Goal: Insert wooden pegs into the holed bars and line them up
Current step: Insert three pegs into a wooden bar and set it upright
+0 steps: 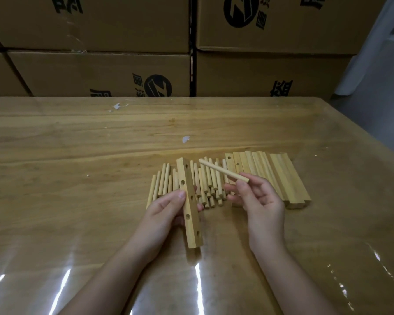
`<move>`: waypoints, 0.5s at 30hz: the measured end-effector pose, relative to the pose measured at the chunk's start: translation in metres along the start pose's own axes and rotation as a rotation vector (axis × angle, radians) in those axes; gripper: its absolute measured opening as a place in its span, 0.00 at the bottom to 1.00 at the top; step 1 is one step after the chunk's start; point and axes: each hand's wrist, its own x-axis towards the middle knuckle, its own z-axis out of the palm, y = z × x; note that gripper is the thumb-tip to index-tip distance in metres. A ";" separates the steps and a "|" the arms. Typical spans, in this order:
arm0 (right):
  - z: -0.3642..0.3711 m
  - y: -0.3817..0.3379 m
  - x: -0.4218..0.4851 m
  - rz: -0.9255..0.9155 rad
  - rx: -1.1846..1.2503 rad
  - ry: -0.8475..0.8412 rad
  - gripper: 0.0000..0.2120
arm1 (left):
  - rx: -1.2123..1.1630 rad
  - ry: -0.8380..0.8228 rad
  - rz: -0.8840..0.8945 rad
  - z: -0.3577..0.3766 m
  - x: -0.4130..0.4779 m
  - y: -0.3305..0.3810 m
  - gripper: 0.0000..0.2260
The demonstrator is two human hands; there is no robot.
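Head view: left hand [166,210] grips a holed bar [190,205] lifted above the worktop [77,155], holes facing up and empty. Right hand [257,201] pinches one peg [223,172] just right of that bar, not touching it. Loose peg pile [205,185] lies behind the bar; bar stack [275,176] right of the pile.
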 end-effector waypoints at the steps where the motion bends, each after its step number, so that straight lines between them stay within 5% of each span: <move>1: -0.001 -0.001 0.001 0.050 0.060 0.022 0.07 | 0.033 -0.008 0.006 0.001 0.000 0.001 0.16; 8: -0.004 -0.002 0.006 0.204 0.220 0.003 0.13 | 0.130 -0.038 0.031 0.005 -0.001 0.001 0.14; 15: -0.003 -0.001 0.004 0.203 0.129 -0.079 0.15 | 0.158 -0.030 0.031 0.005 -0.001 0.000 0.15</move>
